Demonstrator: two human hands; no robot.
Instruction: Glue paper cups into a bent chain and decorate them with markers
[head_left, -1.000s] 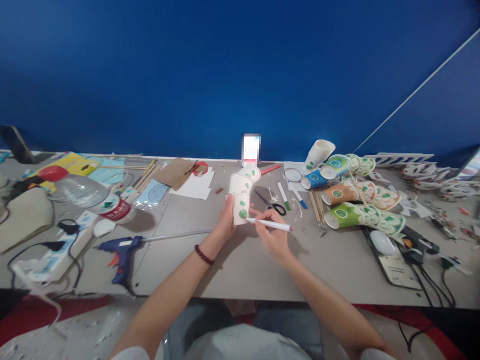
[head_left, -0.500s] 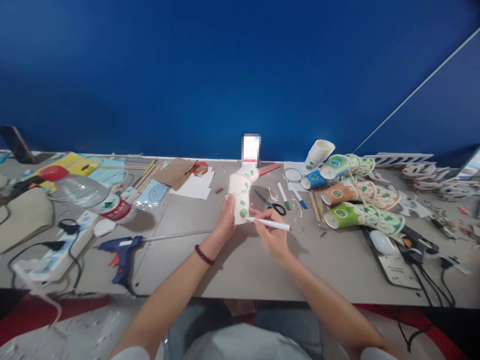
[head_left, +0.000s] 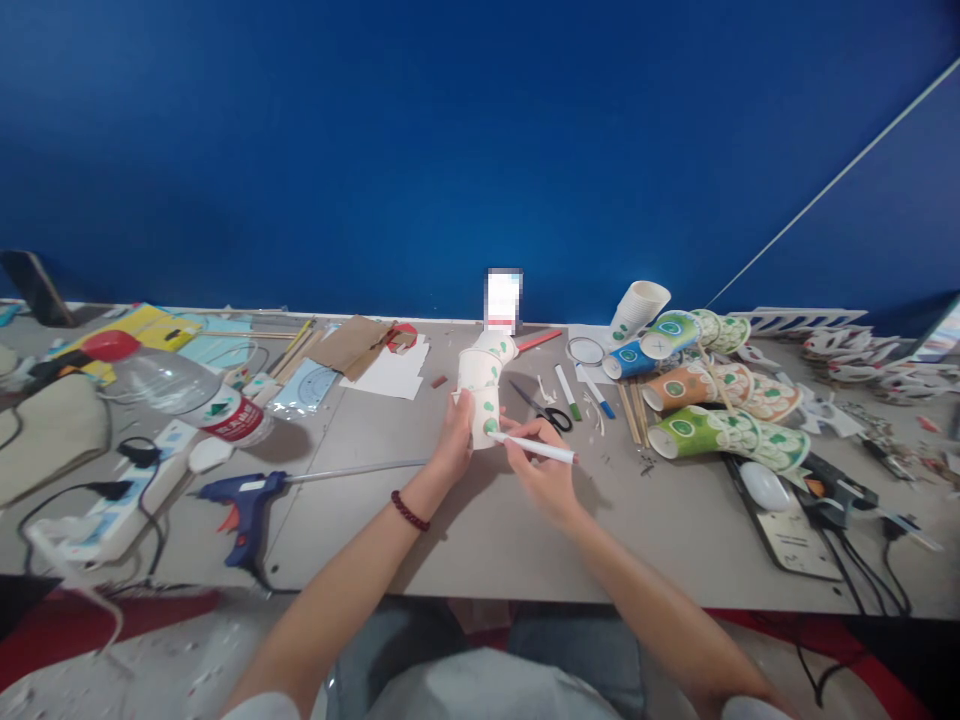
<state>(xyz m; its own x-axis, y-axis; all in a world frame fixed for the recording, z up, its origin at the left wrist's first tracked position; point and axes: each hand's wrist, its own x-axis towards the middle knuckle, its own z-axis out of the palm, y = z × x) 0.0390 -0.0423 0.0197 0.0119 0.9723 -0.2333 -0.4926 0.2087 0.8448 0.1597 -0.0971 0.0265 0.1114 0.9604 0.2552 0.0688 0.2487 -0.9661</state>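
Note:
My left hand (head_left: 454, 440) is closed around the lower end of a curved chain of white paper cups (head_left: 480, 370) with green leaf prints. My right hand (head_left: 541, 470) grips a white marker (head_left: 544, 449) with a reddish end. The marker's tip touches or nearly touches the green round print near the bottom of the nearest cup; I cannot tell which. Just right of the cups lie black-handled scissors (head_left: 551, 412), a green-ended marker (head_left: 568, 391) and a blue-ended marker (head_left: 595, 390).
Coloured cup chains, among them a green one (head_left: 682, 432) and an orange one (head_left: 667, 386), lie right, near stacked white cups (head_left: 637, 308). On the left are a blue glue gun (head_left: 244, 505), a plastic bottle (head_left: 199, 395) and a power strip (head_left: 139, 500). A phone (head_left: 502, 300) leans at the wall.
The marker has shifted slightly left and its angle has changed a little. The cup chain has turned or moved very slightly to the right in my left hand.

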